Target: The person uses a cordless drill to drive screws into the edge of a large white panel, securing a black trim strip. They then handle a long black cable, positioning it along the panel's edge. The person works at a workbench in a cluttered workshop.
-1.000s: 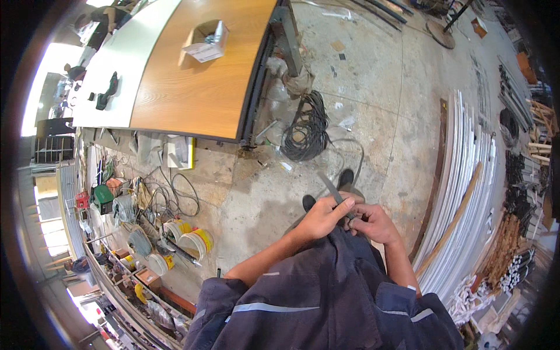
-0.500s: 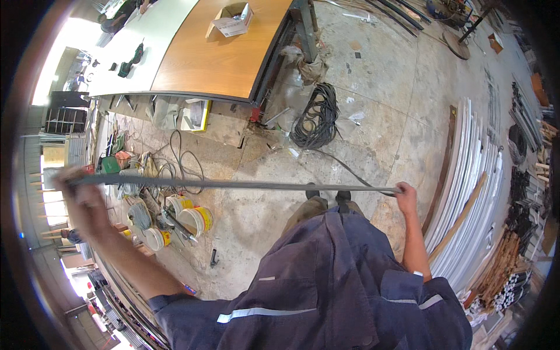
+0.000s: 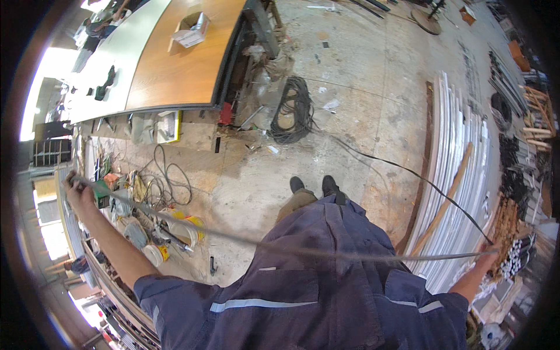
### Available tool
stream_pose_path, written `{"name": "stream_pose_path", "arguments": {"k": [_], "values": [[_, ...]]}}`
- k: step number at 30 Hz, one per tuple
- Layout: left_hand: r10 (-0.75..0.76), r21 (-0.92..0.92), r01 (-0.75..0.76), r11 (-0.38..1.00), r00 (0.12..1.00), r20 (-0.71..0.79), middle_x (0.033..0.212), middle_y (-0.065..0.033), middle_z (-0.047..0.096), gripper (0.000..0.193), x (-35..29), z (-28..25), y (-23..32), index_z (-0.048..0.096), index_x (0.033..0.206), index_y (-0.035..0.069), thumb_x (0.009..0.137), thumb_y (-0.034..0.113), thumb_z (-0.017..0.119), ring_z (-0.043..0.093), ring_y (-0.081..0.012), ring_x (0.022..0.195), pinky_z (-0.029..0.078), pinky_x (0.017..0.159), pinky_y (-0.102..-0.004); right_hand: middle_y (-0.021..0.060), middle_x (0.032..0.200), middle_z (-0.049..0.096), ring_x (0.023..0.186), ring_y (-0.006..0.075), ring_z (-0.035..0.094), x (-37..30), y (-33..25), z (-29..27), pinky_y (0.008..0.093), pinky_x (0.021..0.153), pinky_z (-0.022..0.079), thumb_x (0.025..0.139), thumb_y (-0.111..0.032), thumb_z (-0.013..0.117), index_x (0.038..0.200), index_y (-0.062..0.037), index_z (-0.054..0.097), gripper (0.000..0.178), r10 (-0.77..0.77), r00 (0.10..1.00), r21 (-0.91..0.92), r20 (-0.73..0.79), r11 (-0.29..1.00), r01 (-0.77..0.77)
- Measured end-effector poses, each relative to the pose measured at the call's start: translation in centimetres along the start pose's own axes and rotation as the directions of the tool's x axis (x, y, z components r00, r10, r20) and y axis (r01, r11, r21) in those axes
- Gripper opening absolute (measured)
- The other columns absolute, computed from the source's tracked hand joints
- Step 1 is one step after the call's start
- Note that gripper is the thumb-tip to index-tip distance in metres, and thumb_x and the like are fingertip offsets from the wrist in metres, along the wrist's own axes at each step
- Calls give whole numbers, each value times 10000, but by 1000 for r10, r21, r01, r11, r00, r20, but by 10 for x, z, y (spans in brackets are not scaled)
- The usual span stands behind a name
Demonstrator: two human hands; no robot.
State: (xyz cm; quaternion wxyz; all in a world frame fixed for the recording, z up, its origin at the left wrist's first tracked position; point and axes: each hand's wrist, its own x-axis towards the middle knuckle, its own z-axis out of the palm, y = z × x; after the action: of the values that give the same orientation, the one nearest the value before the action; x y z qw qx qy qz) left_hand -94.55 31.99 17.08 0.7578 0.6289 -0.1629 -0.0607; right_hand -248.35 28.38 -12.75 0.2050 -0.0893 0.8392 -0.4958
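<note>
Clenched at both ends, our hands stretch a long thin metal rod (image 3: 303,252) across our chest, the left hand (image 3: 79,188) closed round one tip, the right hand (image 3: 485,256) closed round the other beside the stacked white strips (image 3: 461,175). Both arms are flung wide and nearly straight, the left raised out over the paint tins (image 3: 175,230) and tangled wire (image 3: 169,181) on the floor (image 3: 361,116), the right low toward the bundle of sticks (image 3: 513,227). We judge the rod liable to whip or sag in its unsupported middle, and either tip could strike the strips or clutter if we turn. The black cable (image 3: 408,172) trailing past our shoes (image 3: 315,186) looks like a trip hazard.
</note>
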Motion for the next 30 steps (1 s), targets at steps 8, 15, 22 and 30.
{"name": "stream_pose_path", "arguments": {"k": [8,15,22,30], "values": [[-172,340,-117,933,684,709,967,-83,756,540,-376,355,-106,657,1084,53,1098,488,338,650,-177,831,523,791,-341,112,1146,622,1072,232,619,-47,-228,-41,354,958,503,1076,-326,446,1242,-49,588,353,-361,910,322,203,902,286],[-221,241,61,969,-235,947,1158,-179,695,349,-633,408,-115,652,1279,55,1052,294,539,685,-283,1055,538,901,-392,28,754,613,635,87,557,-453,-274,277,240,593,452,988,-131,592,1030,45,660,193,-418,420,4,805,713,701],[21,-24,-16,1000,-162,987,1098,-208,678,432,-616,366,-106,557,1433,136,1039,312,570,662,-392,973,531,861,-429,42,759,631,638,106,595,-574,-315,369,268,562,486,994,-196,651,1076,32,661,242,-301,-66,247,951,620,744],[-194,182,153,971,68,979,984,-101,748,419,-429,249,-39,567,1407,79,1046,283,501,700,-224,816,561,768,-337,20,818,596,686,109,569,-694,-438,479,257,636,468,1053,-324,553,1105,-31,648,313,-782,-152,571,605,292,768]]}}
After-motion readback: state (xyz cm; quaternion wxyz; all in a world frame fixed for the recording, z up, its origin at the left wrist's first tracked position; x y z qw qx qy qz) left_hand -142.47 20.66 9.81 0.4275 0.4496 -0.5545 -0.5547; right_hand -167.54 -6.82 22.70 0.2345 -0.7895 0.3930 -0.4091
